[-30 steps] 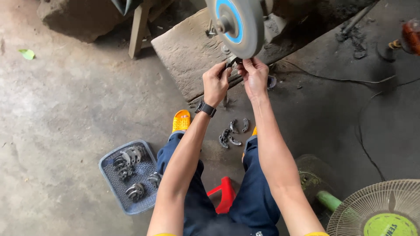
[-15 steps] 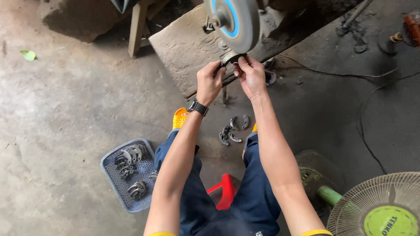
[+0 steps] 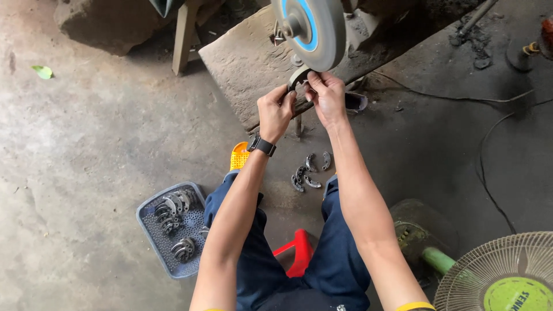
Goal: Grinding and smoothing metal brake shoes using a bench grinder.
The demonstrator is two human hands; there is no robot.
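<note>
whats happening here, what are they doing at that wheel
A seated person holds a curved metal piece with both hands, left hand and right hand, up against the lower edge of a grinding wheel. More curved pieces lie on the floor between the feet, and a grey basket of them sits to the left.

Light: soft, even daylight; moderately bright, no glare.
Shadows: faint under the forearms; dark beneath the wooden bench (image 3: 242, 63) at top.
Focus: sharp across the concrete floor (image 3: 80, 150); grinding wheel (image 3: 314, 29) face smooth, slight blur.
Edges: mild wide-angle stretch at the corners, fan (image 3: 501, 276) cropped.
</note>
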